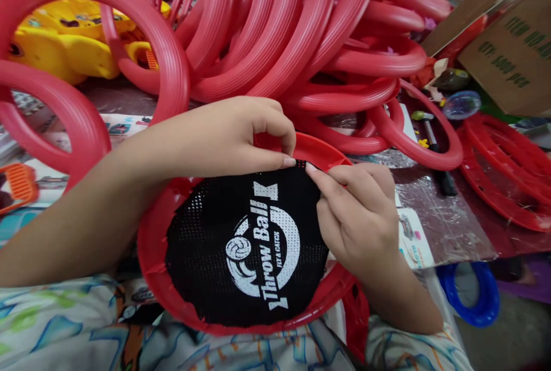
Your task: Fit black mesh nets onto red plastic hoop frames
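- Red hoop (151, 244) with black mesh disc (215, 256), lower centre of frame — on the person's lap.
- Left hand (232, 135) — pinching the mesh's top edge against the hoop.
- Right hand (357, 216) — fingertips pinching the same edge, just beside.
- Pile of red rings (275, 32), upper frame.

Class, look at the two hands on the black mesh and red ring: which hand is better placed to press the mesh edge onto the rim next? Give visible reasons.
Probably the right hand: its fingertips pinch the black mesh edge at the red ring. The left hand grips the rim, steadying it.
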Demonstrator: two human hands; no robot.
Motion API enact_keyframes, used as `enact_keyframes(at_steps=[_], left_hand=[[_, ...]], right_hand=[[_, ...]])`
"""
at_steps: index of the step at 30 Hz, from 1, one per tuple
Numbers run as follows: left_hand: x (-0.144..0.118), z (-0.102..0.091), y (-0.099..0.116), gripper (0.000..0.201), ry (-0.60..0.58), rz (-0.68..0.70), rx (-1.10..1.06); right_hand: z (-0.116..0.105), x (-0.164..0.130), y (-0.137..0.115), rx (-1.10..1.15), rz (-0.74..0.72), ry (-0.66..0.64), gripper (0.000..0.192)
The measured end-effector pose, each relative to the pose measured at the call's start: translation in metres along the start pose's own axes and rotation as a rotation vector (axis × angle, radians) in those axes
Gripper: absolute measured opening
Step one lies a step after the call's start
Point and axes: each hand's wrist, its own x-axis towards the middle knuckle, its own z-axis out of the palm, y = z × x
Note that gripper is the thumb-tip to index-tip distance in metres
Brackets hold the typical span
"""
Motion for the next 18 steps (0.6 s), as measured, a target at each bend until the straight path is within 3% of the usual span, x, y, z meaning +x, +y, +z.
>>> enact_keyframes(at_steps=[18], left_hand=[[0.002, 0.011, 0.000, 0.021, 0.063, 0.060, 0.157]], right_hand=[[0.003, -0.002, 0.005, -0.023, 0.067, -0.049, 0.034]])
